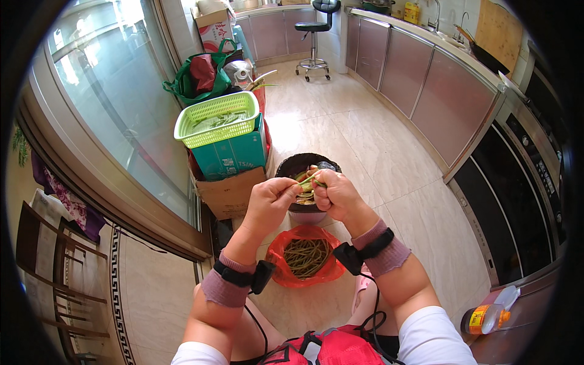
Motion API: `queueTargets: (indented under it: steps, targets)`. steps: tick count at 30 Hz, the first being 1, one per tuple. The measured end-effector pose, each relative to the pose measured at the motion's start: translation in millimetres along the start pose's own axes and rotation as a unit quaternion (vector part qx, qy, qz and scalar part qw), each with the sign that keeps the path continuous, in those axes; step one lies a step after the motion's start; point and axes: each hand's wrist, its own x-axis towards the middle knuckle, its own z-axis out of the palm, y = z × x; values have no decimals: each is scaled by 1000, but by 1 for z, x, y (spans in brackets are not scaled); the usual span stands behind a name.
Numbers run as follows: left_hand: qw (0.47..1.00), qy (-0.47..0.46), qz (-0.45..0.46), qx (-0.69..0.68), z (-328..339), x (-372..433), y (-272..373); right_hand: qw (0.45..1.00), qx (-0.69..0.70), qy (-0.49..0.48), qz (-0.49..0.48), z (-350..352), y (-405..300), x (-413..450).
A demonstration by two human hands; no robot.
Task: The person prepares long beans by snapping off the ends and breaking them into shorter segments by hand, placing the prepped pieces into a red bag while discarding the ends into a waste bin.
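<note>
Both hands meet above a lined trash bin that holds vegetable scraps. A green bean pod spans the gap between them. My left hand pinches one end between thumb and forefinger. Curled around the other end is my right hand; its fingers partly hide the pod. Below the bin, an open red plastic bag sits on the floor, full of long thin green beans. To the left, a light-green plastic basket with a few green pieces in it rests on a teal carton.
An open cardboard box surrounds the teal carton, with a green shopping bag behind. A sliding glass door borders the left. Cabinets and a black oven line the right. A wheeled stool stands at the back; a bottle is lower right.
</note>
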Motion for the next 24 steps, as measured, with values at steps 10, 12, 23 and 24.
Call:
queueTargets:
  steps: [10,12,23,24]
  targets:
    - [994,-75,-9,-82,-12,-3,7,990,91,84,62,-38,-11,16]
    - [996,-82,-16,4,-15,-6,1,990,38,14,135,-26,-5,10]
    - [993,62,-91,41,-30,2,-18,968,57,-100,223,-2,31,22]
    - [968,21,-178,-174,-38,3,-15,970,86,-70,218,0,34,26]
